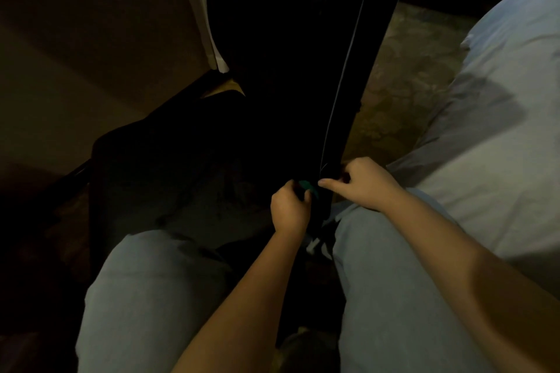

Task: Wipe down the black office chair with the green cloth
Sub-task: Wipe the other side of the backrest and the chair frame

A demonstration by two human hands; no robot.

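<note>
Your left hand [289,209] grips the green cloth [306,186] against the near end of the black chair [291,100] between your knees [157,281]. Your right hand [366,185] curls round the chair's edge beside it.

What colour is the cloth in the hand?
Green. The cloth peeks from the left hand, head view.

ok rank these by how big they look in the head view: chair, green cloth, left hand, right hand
1. chair, by far the largest.
2. right hand and left hand, about alike; no ranking.
3. green cloth: only a scrap shows beside the left hand, the rest hidden.
</note>
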